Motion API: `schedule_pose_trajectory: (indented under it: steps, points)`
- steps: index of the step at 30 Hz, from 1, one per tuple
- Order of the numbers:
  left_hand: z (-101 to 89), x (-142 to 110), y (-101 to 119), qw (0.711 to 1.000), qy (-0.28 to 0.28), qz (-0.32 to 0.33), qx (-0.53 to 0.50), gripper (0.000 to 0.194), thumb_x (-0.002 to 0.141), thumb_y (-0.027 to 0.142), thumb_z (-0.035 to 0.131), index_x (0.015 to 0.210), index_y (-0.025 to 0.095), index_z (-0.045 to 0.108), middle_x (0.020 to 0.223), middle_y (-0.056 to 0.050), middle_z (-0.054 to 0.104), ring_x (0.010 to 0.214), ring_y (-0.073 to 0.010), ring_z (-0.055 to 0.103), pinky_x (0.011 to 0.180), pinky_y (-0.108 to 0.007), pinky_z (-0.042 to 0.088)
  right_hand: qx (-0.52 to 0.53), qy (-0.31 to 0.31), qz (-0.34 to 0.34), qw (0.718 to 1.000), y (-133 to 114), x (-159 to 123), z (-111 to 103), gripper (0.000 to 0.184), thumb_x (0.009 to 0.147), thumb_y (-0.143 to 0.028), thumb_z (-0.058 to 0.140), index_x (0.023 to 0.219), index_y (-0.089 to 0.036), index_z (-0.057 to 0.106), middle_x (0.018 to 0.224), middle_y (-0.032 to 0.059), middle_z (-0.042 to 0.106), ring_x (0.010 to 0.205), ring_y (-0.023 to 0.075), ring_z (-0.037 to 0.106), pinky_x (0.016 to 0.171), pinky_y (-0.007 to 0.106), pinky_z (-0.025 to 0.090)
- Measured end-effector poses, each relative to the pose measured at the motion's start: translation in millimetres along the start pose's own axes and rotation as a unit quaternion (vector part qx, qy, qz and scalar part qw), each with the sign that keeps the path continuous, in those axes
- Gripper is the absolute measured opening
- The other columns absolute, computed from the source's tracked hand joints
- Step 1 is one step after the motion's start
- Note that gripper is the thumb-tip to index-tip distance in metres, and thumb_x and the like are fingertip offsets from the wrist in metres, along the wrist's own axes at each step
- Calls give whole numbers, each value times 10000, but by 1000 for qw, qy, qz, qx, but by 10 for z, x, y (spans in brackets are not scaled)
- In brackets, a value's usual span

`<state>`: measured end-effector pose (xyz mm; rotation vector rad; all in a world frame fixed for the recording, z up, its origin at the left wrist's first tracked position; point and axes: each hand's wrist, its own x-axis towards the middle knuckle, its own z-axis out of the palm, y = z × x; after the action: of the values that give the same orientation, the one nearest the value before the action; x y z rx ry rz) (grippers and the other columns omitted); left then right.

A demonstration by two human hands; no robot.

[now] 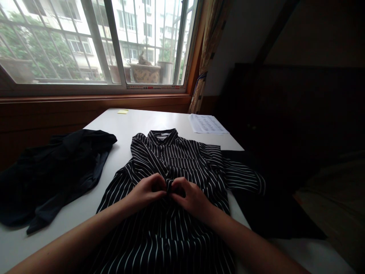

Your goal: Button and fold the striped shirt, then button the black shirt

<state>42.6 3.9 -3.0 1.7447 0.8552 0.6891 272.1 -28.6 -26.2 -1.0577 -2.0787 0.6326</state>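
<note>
A black shirt with white stripes [185,165] lies front up, its collar pointing toward the window. My left hand [149,188] and my right hand [185,192] meet at the middle of its front opening. Each hand pinches the striped cloth between thumb and fingers, and the fingertips almost touch. A small button shows on the placket below the hands; whether a button sits between the fingers is too small to tell. One sleeve is folded across the left side of the chest, while the other stretches out over the right edge of the table.
The shirt rests on a white table [137,121]. A heap of dark clothing [62,167] lies at the left, and black cloth [273,213] at the right edge. Printed sheets [208,124] and a yellow sticky note [122,111] lie at the far end, below a barred window [148,45].
</note>
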Motion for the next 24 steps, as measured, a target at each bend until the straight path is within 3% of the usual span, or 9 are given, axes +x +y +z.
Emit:
schedule_pose_trajectory:
  steps: [5,13,20,24]
  points:
    - [12,5,-19,1000,3,0,7,177,813,305,713,878,177,609,848,-4,638,799,-161,592,716,-273,473,-10,-14,-44,999,-70,25,-40,486,886,-167,687,1328,-278,517,1112,35,692,965,174,672,892,328,540]
    - [6,13,-36,1000,10,-4,13,222,815,352,738,883,175,623,865,-20,658,806,-165,601,718,-270,483,-4,-21,-60,998,-112,68,-66,135,947,-196,629,1059,-236,693,953,30,702,869,167,680,818,304,554]
    - [-1,2,-6,1000,2,1,21,193,826,334,731,903,175,656,870,-17,666,817,-169,610,725,-275,490,23,1,-68,997,-60,45,-67,86,954,-219,640,989,-239,716,895,20,712,804,156,683,773,289,562]
    - [-21,3,-12,997,-3,40,68,158,859,337,717,899,186,693,909,-26,670,896,-187,616,812,-292,492,29,14,-74,997,-74,46,-77,84,956,-235,638,971,-240,720,854,15,705,772,157,679,742,289,559]
